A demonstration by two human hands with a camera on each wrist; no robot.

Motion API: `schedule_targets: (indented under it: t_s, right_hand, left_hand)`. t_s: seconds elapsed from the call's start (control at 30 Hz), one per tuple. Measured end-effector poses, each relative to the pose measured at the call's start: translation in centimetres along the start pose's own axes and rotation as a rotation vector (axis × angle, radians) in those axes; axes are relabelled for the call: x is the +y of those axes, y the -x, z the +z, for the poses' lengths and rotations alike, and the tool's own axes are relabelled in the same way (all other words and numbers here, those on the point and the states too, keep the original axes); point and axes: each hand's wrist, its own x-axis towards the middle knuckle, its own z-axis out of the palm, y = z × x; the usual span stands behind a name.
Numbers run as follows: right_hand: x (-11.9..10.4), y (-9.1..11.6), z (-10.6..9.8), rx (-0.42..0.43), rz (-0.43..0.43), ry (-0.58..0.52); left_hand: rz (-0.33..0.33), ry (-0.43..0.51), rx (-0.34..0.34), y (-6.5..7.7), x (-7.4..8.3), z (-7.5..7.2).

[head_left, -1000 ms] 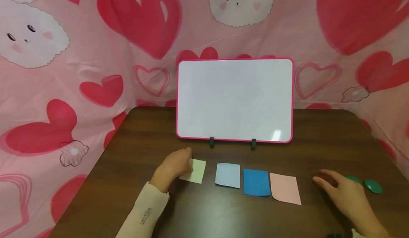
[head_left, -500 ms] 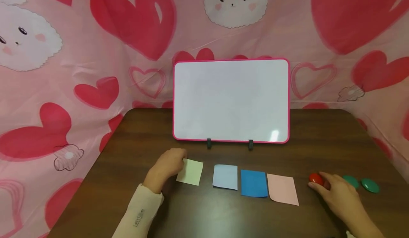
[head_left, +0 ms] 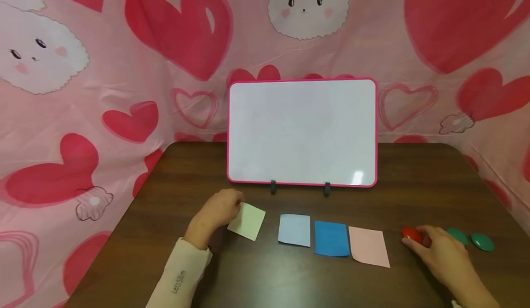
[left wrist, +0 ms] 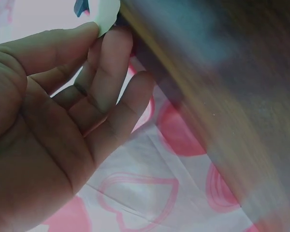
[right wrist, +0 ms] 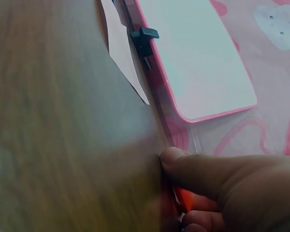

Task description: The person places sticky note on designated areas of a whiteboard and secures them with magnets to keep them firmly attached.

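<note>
- Left hand (head_left: 216,212) — its grip pinches a pale-green square paper note (head_left: 249,222), left of the pale-blue paper square (head_left: 294,230).
- Right hand (head_left: 445,253) — its grip pinches a glossy round red disc (head_left: 411,235), right of the pink paper square (head_left: 369,247).

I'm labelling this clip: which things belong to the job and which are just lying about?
Apparently the job's:
- pale green note, pinched by the left hand
- red disc, gripped by the right hand

Lying or standing by:
- light blue note
- blue note
- pink note
- green discs
- whiteboard
</note>
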Motion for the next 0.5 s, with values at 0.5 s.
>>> schedule_targets:
  t_s: [0.5]
  right_hand:
    - [0.49,-0.20,0.38,0.047,-0.032,-0.008]
  left_hand:
    - [-0.020,0.105,0.035,-0.12,0.15,-0.39]
